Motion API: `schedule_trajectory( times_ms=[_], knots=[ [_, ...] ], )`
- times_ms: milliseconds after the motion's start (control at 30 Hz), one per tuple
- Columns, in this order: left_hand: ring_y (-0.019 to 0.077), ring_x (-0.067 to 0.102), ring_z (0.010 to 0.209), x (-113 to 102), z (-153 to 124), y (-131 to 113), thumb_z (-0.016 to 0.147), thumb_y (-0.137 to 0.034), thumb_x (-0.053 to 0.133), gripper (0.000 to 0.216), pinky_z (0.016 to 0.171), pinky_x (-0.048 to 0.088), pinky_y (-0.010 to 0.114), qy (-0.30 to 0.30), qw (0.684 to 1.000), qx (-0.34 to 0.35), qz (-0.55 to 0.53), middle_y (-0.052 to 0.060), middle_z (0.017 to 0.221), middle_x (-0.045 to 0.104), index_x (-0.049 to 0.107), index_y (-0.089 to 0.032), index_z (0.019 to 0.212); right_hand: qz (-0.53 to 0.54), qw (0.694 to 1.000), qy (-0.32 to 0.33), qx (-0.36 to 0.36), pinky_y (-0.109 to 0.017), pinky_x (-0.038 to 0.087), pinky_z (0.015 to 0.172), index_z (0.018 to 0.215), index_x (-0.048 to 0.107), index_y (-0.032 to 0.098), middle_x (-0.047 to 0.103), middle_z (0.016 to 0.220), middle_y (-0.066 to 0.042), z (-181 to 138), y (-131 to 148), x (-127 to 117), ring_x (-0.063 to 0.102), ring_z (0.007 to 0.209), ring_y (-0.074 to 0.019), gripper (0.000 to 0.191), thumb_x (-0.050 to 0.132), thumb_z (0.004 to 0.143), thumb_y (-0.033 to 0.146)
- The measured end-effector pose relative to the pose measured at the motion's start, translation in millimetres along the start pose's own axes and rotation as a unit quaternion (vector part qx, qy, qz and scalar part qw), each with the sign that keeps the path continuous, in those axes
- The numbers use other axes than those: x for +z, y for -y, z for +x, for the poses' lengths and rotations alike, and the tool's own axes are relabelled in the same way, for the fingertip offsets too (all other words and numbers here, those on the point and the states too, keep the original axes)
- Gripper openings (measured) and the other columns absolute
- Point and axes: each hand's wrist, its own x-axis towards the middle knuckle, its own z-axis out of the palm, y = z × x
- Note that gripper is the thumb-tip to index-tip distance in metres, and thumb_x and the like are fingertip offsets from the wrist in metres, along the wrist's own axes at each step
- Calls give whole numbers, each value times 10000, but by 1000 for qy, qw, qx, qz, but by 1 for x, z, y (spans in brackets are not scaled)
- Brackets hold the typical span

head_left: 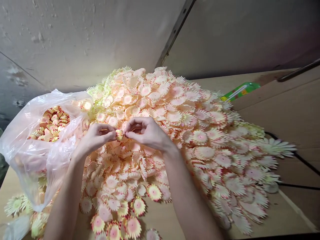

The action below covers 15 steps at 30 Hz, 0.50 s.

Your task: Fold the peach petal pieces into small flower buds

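Note:
My left hand (96, 137) and my right hand (147, 131) meet above a big heap of pink and cream artificial flower heads (200, 133). Both pinch one small yellow-and-red flower piece (119, 134) between their fingertips. The fingers of both hands are closed around it. The heap spreads under and behind my forearms. A clear plastic bag (37, 160) at the left, close to my left wrist, holds several small flower centres (51, 123) of the same yellow and red.
The heap lies on a brown board table (287, 110) set against a grey wall (87, 40). A green packet (240, 90) lies at the back right. Black cables (303, 160) run along the right side. Loose flowers lie near the front edge.

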Motion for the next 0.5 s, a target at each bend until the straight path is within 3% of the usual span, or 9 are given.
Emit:
schedule_trajectory(
  times_ms=[233, 500],
  knots=[
    [172, 691, 854, 4, -1, -4, 736, -354, 729, 215, 796, 580, 302, 4, 999, 28, -22, 115, 1083, 724, 747, -140, 741, 5, 1000, -24, -6, -264, 564, 692, 723, 635, 161, 690, 745, -17, 0, 0, 4, 670, 695, -133, 109, 734, 678, 170],
    [171, 675, 907, -1, -1, -1, 725, -356, 800, 207, 782, 551, 256, 19, 997, 65, -32, 112, 1094, 726, 777, -156, 769, 84, 996, -21, 13, -247, 574, 648, 701, 614, 165, 679, 704, 3, 1, -2, 2, 673, 653, -120, 262, 846, 639, 269]
  ],
)
